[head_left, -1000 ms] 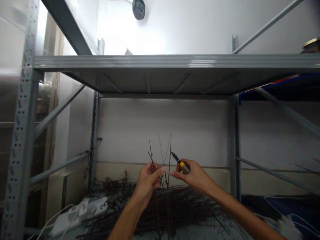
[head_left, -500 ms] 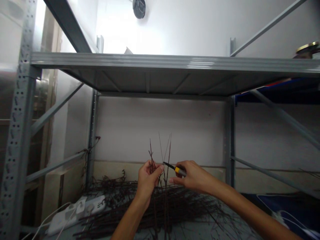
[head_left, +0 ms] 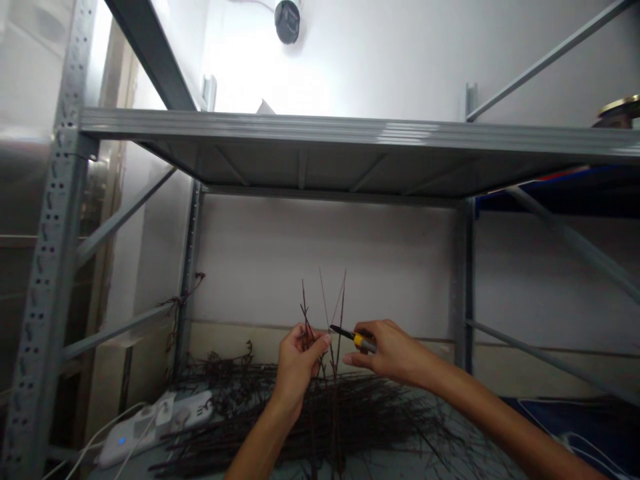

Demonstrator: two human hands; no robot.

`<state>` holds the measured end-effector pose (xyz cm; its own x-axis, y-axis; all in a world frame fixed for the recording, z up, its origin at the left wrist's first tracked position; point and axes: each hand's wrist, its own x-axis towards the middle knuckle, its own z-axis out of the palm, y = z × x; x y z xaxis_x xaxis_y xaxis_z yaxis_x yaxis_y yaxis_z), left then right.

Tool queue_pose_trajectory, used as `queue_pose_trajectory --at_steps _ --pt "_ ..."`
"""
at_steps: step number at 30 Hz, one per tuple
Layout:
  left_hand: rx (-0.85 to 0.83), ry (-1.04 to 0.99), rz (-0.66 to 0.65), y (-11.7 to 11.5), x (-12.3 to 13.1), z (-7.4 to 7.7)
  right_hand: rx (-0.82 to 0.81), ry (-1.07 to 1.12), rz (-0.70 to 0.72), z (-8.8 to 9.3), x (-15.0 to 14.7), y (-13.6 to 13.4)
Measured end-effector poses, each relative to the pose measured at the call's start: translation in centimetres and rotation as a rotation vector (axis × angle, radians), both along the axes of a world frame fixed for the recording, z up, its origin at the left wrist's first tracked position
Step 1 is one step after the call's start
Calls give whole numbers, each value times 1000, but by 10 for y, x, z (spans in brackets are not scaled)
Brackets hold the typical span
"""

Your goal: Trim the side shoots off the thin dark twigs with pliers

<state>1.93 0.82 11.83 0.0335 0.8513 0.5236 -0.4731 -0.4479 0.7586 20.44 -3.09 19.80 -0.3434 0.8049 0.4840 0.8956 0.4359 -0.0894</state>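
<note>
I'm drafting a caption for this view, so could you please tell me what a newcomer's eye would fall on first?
Probably the yellow-and-black pliers in the right hand, just right of lower centre, their dark tip close to the thin twigs that the left hand holds. Below the hands spreads a tangled heap of dark twigs, with a white power strip to its left. Above, a grey metal shelf crosses the view.

Storeroom-like workspace with metal shelving (head_left: 300,127)
</note>
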Motion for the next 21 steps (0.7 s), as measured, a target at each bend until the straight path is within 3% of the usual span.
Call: queue_pose_trajectory --at_steps 14,21 --pt "12 -4 -25 -5 -1 0 129 -135 -50 1 -5 1" --pt "-28 -27 48 -1 2 -8 96 -80 -53 -13 -6 11"
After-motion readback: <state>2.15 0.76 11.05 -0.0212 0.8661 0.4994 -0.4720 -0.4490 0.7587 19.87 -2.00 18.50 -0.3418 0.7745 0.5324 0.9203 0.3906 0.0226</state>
